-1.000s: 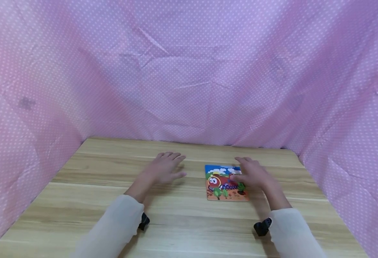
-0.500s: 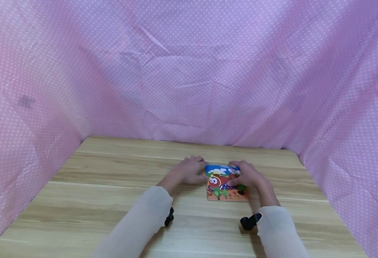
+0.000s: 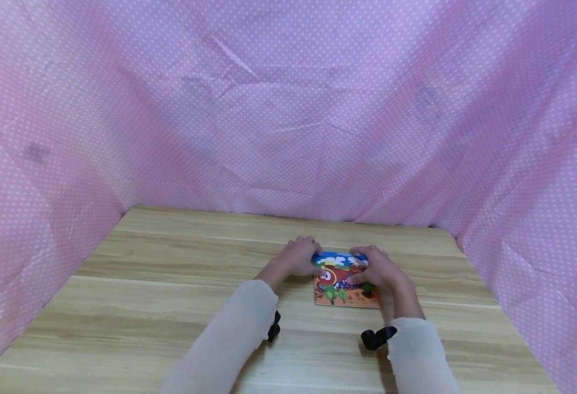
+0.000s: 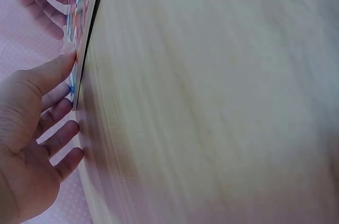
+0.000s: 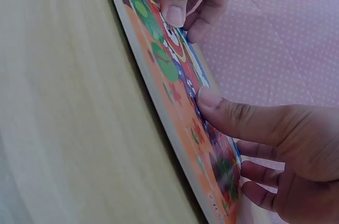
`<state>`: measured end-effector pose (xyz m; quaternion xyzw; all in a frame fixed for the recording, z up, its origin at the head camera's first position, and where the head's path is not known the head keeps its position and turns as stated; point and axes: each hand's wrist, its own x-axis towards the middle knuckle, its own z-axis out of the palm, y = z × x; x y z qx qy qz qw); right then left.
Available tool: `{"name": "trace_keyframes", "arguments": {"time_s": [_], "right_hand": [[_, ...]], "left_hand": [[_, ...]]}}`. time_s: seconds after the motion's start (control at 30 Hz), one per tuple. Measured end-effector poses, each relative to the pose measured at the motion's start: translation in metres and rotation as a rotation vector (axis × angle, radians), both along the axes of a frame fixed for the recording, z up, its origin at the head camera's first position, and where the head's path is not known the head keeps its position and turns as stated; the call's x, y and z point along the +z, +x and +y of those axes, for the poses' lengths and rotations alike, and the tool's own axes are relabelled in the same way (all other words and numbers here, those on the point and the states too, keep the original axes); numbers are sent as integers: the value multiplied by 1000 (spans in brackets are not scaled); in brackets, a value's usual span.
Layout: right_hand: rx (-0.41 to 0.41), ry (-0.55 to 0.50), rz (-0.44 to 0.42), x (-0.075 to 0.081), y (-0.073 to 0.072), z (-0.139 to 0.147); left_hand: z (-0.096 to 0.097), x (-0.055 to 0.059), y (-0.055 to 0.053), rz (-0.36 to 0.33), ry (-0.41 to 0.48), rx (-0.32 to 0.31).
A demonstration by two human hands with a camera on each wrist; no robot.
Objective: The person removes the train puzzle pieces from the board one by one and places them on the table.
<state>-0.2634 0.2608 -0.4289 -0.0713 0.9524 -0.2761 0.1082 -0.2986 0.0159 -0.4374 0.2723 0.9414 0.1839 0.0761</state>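
Note:
A thin square picture puzzle board (image 3: 343, 299) lies right of the middle of the table; it shows a red, big-eyed cartoon train under a blue sky. My left hand (image 3: 299, 258) pinches its left side, thumb on the printed face and index finger at the edge, as the left wrist view shows; the other fingers curl loosely beside it. At the right side, my right hand (image 3: 380, 267) grips the board, its thumb (image 5: 209, 98) pressed on the picture and its fingers around the far edge. Some fingertips are hidden behind the board.
The wooden table (image 3: 170, 262) has pale plank grain. Pink polka-dot cloth (image 3: 288, 120) hangs behind it and along both sides. A black wrist camera (image 3: 377, 338) sits at the right sleeve, another black camera (image 3: 274, 326) at the left.
My left hand has moved right from the bare table to the board's left edge and taken hold. My right hand has shifted slightly and closed on the right side. The board stays in place.

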Motion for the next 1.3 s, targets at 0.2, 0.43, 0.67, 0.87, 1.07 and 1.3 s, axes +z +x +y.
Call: {"name": "trace_keyframes", "arguments": {"time_s": [0.2, 0.43, 0.67, 0.87, 1.07, 1.3], "right_hand": [[-25, -17, -9, -1, 2, 0], [-25, -24, -7, -2, 4, 0], [-3, -53, 1, -2, 7, -1], [44, -39, 31, 2, 7, -4], [85, -69, -13, 6, 4, -7], [95, -74, -39, 7, 3, -10]], "left_hand": [[2, -1, -1, -18, 24, 47], [5, -1, -2, -22, 41, 95], [9, -1, -2, -51, 45, 120], [11, 1, -2, -64, 26, 120], [13, 0, -2, -67, 38, 133], [11, -3, -2, -84, 118, 162]]}}
